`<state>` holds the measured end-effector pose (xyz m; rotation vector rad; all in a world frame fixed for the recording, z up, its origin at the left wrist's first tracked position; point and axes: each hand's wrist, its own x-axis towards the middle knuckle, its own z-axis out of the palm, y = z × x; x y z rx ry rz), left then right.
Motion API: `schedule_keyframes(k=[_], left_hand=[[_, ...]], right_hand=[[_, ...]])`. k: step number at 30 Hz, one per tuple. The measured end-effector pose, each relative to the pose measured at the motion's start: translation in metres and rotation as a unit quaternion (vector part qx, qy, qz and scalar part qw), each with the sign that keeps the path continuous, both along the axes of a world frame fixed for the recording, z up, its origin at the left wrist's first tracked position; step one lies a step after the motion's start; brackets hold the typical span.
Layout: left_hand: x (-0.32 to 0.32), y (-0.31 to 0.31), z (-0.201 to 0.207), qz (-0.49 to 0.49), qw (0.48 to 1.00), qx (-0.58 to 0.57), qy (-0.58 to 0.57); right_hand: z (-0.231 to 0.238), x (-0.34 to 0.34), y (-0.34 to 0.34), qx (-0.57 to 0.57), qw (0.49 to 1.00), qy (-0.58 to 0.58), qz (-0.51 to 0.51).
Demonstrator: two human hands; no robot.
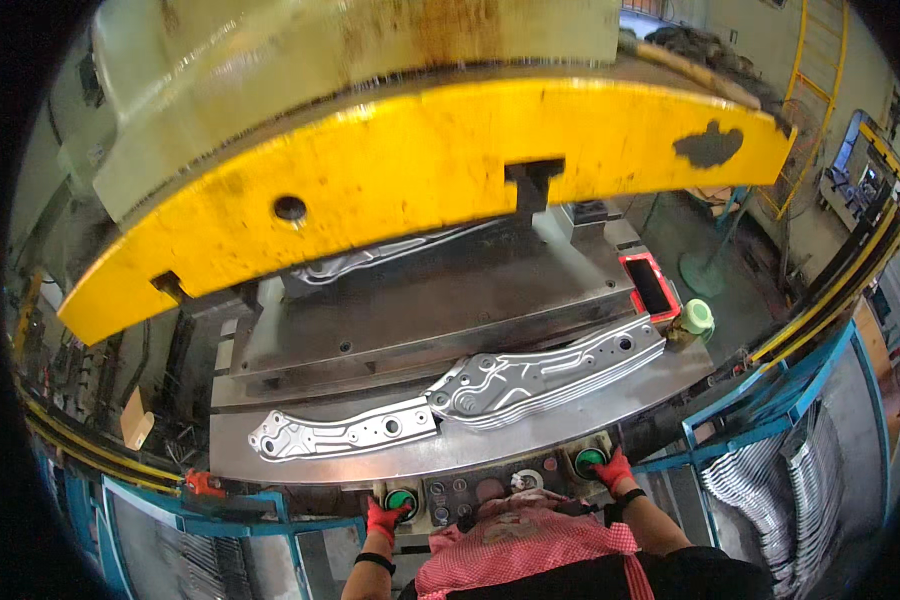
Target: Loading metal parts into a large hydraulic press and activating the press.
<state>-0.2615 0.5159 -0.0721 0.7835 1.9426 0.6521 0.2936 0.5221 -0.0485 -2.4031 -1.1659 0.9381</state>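
Observation:
My left hand [385, 517], in a red glove, rests on a round green push button [400, 500] on the control panel, fingers over its face. On a second green push button [588, 460] lies my right hand [613, 472], also red-gloved, its fingers extended. Neither hand holds anything. Beyond the panel, a single stamped metal part [340, 437] lies on the steel press table [240, 440]. To its right sits a stack of similar stamped parts [555, 385], touching or overlapping its end. Under the yellow press ram [400, 165], another shaped metal part [400, 252] is partly hidden.
A red-framed phone-like device [652, 288] and a green-lidded container [697, 317] stand at the table's right end. Blue racks with many nested metal parts [770, 490] flank me. Yellow rails [820, 285] run along the right. A pink checked cloth [520, 545] covers my front.

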Motion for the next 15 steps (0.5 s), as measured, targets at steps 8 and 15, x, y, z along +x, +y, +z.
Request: schedule_keyframes(k=[8, 15], left_hand=[[-0.026, 0.029, 0.126, -0.236, 0.961, -0.142, -0.032], [0.034, 0.137, 0.379, -0.272, 0.941, 0.197, -0.042]], right_hand=[[0.106, 0.057, 0.018, -0.031, 0.993, -0.059, 0.101], [0.295, -0.020, 0.096, 0.190, 0.931, -0.156, 0.268]])
